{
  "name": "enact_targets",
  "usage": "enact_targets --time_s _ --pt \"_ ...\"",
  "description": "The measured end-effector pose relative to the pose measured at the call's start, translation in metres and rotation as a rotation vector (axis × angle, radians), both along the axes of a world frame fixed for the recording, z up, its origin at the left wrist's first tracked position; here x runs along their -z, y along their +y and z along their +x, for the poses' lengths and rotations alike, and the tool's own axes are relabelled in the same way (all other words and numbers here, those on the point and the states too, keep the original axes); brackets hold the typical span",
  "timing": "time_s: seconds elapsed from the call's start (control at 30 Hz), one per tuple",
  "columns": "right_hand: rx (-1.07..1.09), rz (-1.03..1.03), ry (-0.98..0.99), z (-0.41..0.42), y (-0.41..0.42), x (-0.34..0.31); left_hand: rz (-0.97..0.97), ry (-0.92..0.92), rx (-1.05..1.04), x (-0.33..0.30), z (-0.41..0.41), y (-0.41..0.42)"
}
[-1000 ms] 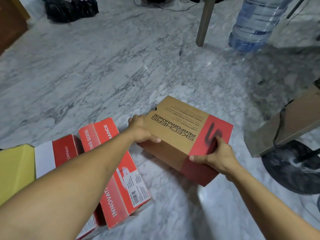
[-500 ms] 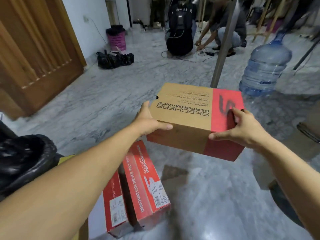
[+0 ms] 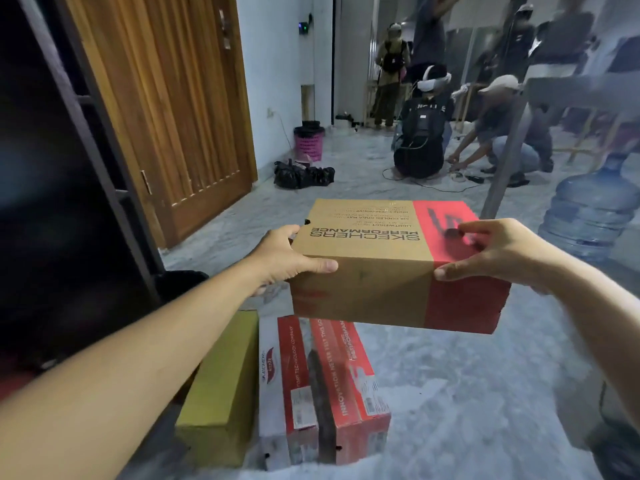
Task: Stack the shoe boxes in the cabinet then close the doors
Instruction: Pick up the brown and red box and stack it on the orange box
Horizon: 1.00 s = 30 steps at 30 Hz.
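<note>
A brown and red shoe box (image 3: 381, 271) hangs level in the air in front of me. My left hand (image 3: 284, 259) grips its brown left end, thumb along the front edge. My right hand (image 3: 495, 252) grips its red right end, fingers on the lid. Below it on the marble floor stand three more shoe boxes on their sides: a yellow one (image 3: 221, 382), a white and red one (image 3: 287, 389) and a red one (image 3: 349, 386). The dark open cabinet (image 3: 69, 209) fills the left of the view.
A wooden door (image 3: 166, 105) stands behind the cabinet. A large water bottle (image 3: 588, 216) and a grey table leg (image 3: 505, 154) are at the right. Several people crouch or stand at the back, near black bags (image 3: 304, 174) and a pink basket (image 3: 309, 142).
I have lifted the brown and red box off the floor with both hands. My view has swung up and left, so the cabinet and the door now show.
</note>
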State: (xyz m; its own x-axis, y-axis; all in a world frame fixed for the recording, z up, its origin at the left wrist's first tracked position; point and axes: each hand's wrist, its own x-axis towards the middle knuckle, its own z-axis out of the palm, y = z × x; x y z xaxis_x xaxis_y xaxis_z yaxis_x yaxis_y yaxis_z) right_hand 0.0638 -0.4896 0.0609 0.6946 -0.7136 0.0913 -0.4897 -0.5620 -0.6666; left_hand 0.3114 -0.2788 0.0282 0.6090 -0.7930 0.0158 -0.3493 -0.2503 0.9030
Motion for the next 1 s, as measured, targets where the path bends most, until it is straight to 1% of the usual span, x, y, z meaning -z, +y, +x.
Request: enact_targets --time_s 0.17,0.27,0.4,0.57,0.8,1.0 --pt "-0.062 -0.102 0.12 0.006 0.04 -0.038 0.057 -0.015 -0.055 -0.03 -0.011 0.062" --pt "-0.142 -0.138 0.133 0.011 0.06 -0.053 0.08 -0.012 -0.078 -0.044 -0.022 0.101" --pt "-0.292 -0.165 0.138 0.016 0.092 -0.069 0.105 -0.025 -0.122 -0.057 -0.036 0.15" --pt "-0.53 -0.191 0.14 0.022 0.137 -0.085 0.089 -0.029 -0.2 -0.067 -0.054 0.211" --pt "-0.807 -0.189 0.12 0.041 0.186 -0.095 0.089 -0.015 -0.308 -0.071 -0.072 0.3" --pt "-0.98 -0.109 0.103 0.081 0.235 -0.097 0.158 -0.088 -0.503 -0.089 -0.079 0.376"
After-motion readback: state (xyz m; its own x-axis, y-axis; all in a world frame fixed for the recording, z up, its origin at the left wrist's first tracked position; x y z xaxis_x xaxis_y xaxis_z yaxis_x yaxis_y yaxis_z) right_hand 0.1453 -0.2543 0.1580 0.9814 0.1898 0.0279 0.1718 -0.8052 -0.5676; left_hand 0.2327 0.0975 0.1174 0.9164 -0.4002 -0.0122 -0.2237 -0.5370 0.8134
